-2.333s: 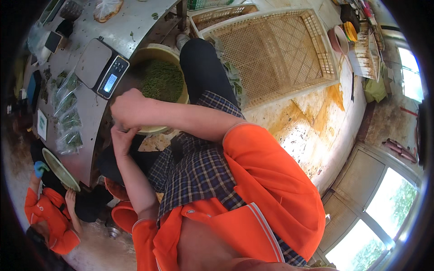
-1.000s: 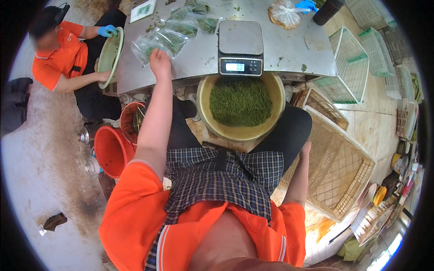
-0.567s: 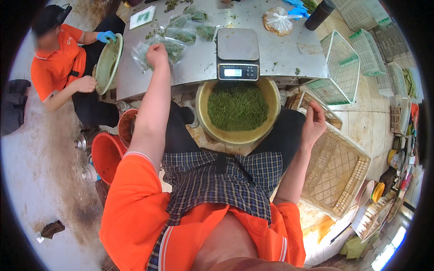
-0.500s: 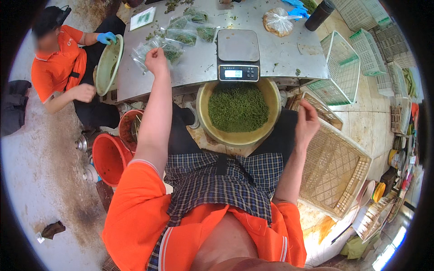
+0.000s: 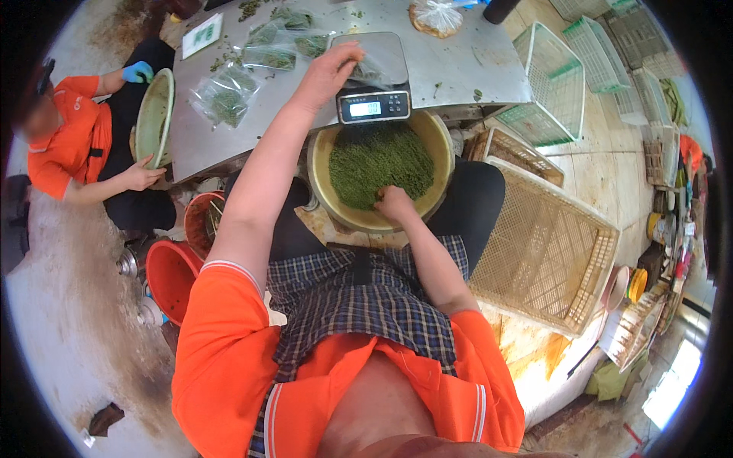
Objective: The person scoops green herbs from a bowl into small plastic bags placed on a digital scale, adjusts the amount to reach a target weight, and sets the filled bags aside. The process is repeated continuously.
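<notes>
Over the digital scale (image 5: pixel 376 106), my left hand (image 5: pixel 330 75) pinches a clear plastic bag (image 5: pixel 371 70) by its edge, and the bag rests on the scale's metal plate. A little green matter shows through the bag. Below the table edge, between my knees, sits a wide yellowish basin (image 5: pixel 321 172) filled with small green berries (image 5: pixel 374 164). My right hand (image 5: pixel 395 204) reaches into the basin's near side, its fingers curled at the surface of the berries; their tips are partly hidden.
Several clear bags of green sprigs (image 5: pixel 229 95) lie on the metal table (image 5: pixel 458 72) to the left. A co-worker (image 5: pixel 72 137) holds a pale green basin (image 5: pixel 155 114). Red buckets (image 5: pixel 169 278) stand at my left; plastic crates (image 5: pixel 546 244) are at my right.
My left hand has moved right from the bags to the scale, where a bag now lies. From beside the crates, my right hand has come into the berry basin. The view has shifted.
</notes>
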A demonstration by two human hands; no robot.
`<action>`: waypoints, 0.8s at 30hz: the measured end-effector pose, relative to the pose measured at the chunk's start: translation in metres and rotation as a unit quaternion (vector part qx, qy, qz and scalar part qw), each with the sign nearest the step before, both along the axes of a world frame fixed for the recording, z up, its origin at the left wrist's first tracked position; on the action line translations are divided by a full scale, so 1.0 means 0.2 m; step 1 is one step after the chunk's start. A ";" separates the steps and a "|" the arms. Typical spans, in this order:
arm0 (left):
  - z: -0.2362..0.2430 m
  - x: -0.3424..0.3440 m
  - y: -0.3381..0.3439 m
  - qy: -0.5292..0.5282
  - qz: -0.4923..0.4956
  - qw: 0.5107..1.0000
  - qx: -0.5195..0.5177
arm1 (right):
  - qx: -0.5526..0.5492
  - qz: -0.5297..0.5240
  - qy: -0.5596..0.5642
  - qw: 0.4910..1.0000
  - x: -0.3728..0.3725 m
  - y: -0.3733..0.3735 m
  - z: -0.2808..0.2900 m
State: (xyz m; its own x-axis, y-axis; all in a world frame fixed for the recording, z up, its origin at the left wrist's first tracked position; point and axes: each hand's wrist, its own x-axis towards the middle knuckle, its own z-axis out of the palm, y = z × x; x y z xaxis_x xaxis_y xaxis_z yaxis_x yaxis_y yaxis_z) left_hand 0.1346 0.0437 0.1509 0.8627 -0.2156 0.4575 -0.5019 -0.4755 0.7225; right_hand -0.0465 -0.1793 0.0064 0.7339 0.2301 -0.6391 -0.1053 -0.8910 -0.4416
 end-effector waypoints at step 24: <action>-0.66 -0.95 -0.22 0.586 0.116 0.712 -0.369 | 0.395 -0.265 0.028 0.879 0.04 0.14 0.10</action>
State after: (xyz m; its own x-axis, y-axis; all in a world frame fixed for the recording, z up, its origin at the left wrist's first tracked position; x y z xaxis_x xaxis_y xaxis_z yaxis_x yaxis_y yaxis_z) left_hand -0.0561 -0.0008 0.0190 0.7187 -0.0782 -0.6909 0.6812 0.2782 0.6772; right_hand -0.0385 -0.1510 0.0258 0.8439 0.2542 -0.4724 -0.4550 -0.1275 -0.8813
